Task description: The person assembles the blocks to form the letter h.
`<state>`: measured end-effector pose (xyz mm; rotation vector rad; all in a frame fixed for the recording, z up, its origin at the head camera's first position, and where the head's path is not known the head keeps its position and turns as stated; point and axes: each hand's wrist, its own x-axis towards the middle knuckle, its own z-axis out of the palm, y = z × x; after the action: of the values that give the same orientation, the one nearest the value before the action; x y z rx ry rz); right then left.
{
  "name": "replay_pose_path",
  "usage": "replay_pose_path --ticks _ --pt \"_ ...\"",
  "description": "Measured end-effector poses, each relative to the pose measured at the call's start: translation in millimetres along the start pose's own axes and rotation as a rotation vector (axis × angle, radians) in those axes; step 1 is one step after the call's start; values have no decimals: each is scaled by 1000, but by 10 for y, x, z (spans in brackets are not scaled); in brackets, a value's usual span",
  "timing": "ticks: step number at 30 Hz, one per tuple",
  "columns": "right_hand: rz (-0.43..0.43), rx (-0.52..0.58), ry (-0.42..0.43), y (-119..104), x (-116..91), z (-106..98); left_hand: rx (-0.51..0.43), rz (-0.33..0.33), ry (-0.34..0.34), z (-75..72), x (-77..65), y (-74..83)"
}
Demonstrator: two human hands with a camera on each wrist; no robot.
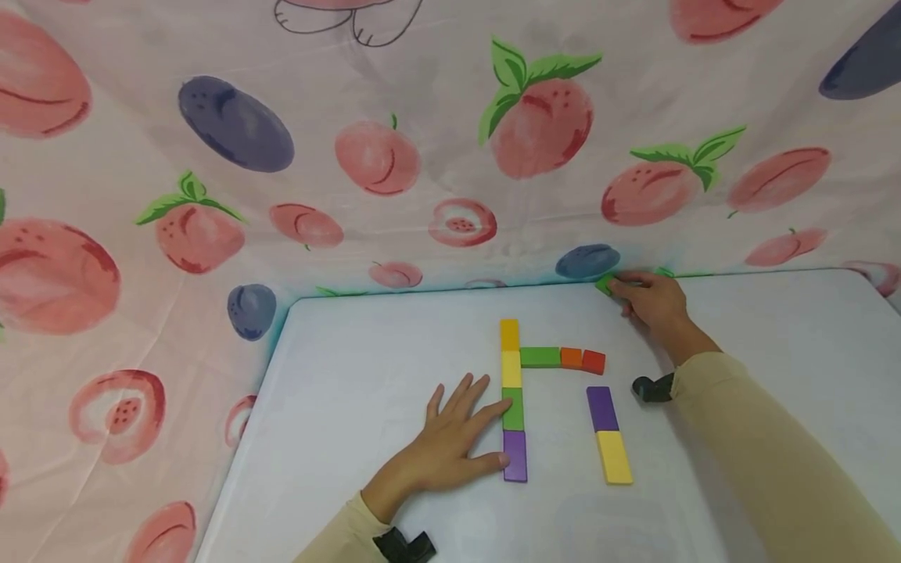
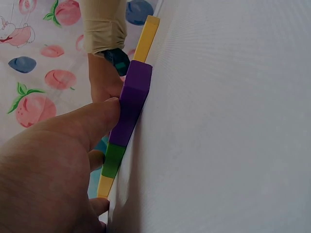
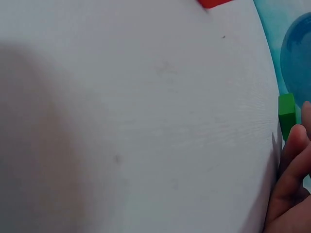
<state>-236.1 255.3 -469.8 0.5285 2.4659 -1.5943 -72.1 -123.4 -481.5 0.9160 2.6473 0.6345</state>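
Observation:
Near the table's far edge, my right hand [image 1: 651, 303] pinches a green block [image 1: 603, 284] between thumb and fingers; the right wrist view shows the block [image 3: 287, 109] at its right border. My left hand [image 1: 443, 450] lies with fingers spread beside a straight column of blocks. Its thumb touches the purple block [image 1: 516, 461] at the near end, and a fingertip reaches the green block [image 1: 515, 418] above. Farther up that column are a yellow block [image 1: 511, 369] and an orange-yellow block [image 1: 510, 335]. A green block [image 1: 540, 357], an orange block [image 1: 571, 359] and a red block [image 1: 594, 362] run rightward from it.
Right of the column, a purple block [image 1: 601, 408] and a yellow block [image 1: 615, 457] lie end to end. All rest on a white table [image 1: 352, 375]. Behind and left of it hangs a fruit-patterned cloth [image 1: 317, 94]. Each wrist carries a black device.

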Motion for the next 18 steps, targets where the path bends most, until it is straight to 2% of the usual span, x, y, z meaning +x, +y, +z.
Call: replay_pose_path --ticks 4,10,15,18 --pt "41 -44 -3 -15 50 3 -5 -1 -1 -1 2 -6" --pt "52 -93 -13 -19 66 -18 -3 -3 -4 -1 19 4" --pt "39 -87 -36 -47 16 -13 -4 -3 -4 -11 23 10" --pt "-1 -99 -63 -30 5 -12 -4 -1 1 -12 18 6"
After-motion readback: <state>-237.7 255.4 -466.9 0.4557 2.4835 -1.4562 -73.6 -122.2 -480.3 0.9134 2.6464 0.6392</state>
